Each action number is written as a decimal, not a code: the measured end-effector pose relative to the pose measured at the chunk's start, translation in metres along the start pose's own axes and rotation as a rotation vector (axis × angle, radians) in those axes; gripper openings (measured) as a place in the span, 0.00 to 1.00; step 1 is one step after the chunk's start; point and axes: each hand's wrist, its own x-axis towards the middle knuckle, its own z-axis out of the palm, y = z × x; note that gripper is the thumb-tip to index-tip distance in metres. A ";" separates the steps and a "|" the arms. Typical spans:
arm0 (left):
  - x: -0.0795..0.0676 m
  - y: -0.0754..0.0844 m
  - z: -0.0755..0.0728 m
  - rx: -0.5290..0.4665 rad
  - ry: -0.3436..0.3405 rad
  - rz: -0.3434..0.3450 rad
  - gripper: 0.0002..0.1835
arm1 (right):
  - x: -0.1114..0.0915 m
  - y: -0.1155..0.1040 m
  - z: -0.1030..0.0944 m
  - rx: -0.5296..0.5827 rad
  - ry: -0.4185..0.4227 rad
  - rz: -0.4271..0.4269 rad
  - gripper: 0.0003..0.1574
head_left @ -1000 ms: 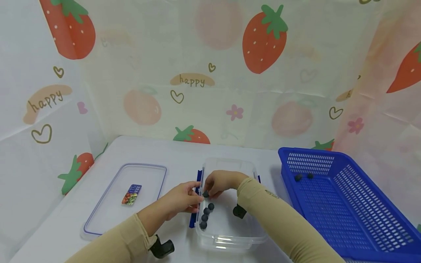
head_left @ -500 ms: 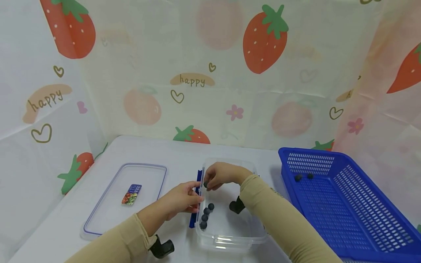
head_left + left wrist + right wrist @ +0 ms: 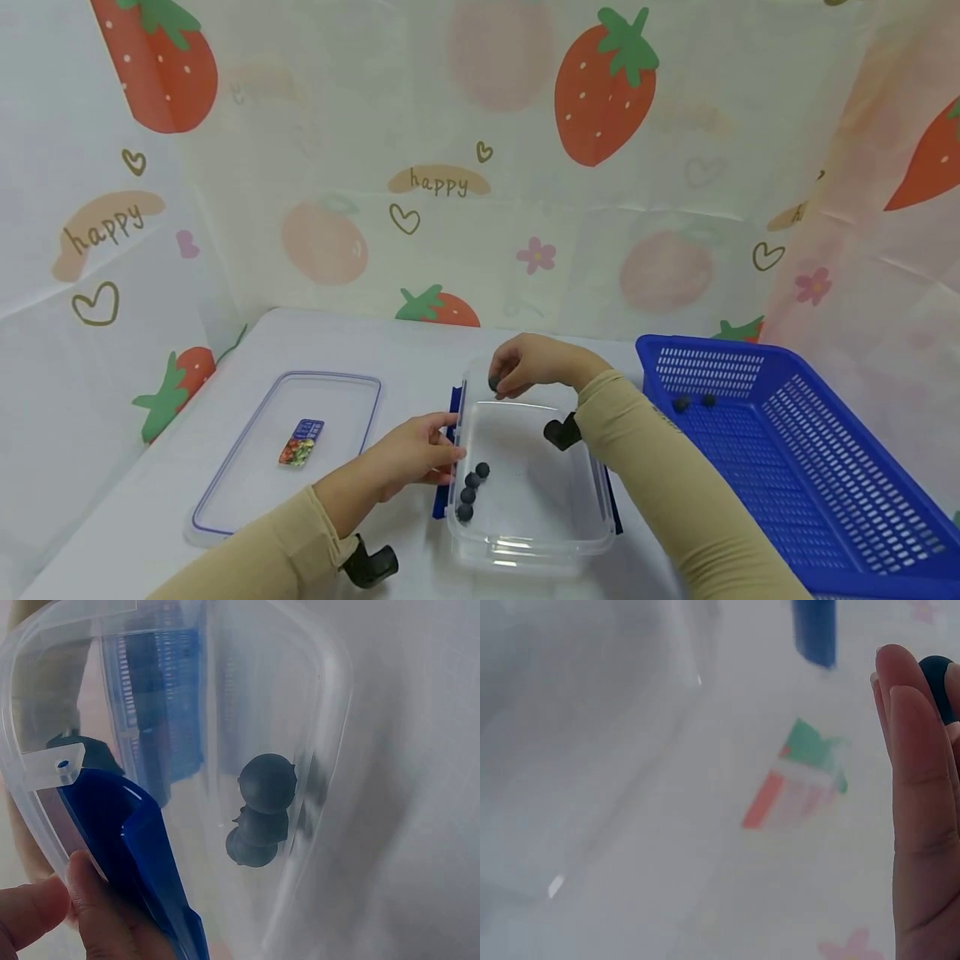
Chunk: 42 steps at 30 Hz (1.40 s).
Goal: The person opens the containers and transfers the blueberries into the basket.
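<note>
In the head view, my right hand (image 3: 543, 365) is raised over the far end of a clear plastic food container (image 3: 536, 546), pinching a blueberry (image 3: 493, 383) between fingertips. The right wrist view shows that blueberry (image 3: 936, 682) between thumb and fingers, partly hidden by them. My left hand (image 3: 408, 450) grips the container's left side beside the blue latch (image 3: 440, 502); the left wrist view has its fingers at the latch (image 3: 142, 840). Several blueberries (image 3: 467, 496) form a row along the container's left wall inside. Through the wall, blueberries (image 3: 266, 784) appear in the left wrist view.
A blue plastic basket (image 3: 757, 467) stands on the right, with two dark blueberries (image 3: 681, 403) in its far left corner. On the left lies a clear lid (image 3: 247, 483) with a blue seal and a colourful label (image 3: 302, 442). A printed curtain surrounds the table.
My right hand has lifted the blueberry from near the container's left wall, moving away from me, up and slightly right. My left hand stays at the container's side.
</note>
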 end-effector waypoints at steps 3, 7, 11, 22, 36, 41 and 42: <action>0.000 0.000 0.000 0.002 0.001 0.003 0.34 | -0.014 0.003 -0.019 0.002 0.035 -0.008 0.06; 0.001 -0.001 0.001 0.008 0.002 0.005 0.34 | -0.034 0.011 -0.045 0.030 0.081 -0.028 0.08; 0.001 -0.001 0.001 0.009 0.002 0.000 0.34 | -0.054 0.022 -0.067 0.046 0.119 -0.033 0.10; 0.000 0.000 0.002 0.009 0.010 0.001 0.34 | -0.100 0.071 -0.107 0.139 0.227 0.029 0.18; -0.003 0.003 0.002 0.018 0.015 -0.003 0.33 | -0.135 0.127 -0.123 0.266 0.302 0.125 0.20; -0.003 0.003 0.002 0.019 0.021 -0.006 0.33 | -0.140 0.142 -0.123 0.287 0.305 0.137 0.17; -0.003 0.003 0.002 0.020 0.022 -0.005 0.34 | -0.140 0.144 -0.123 0.298 0.305 0.137 0.17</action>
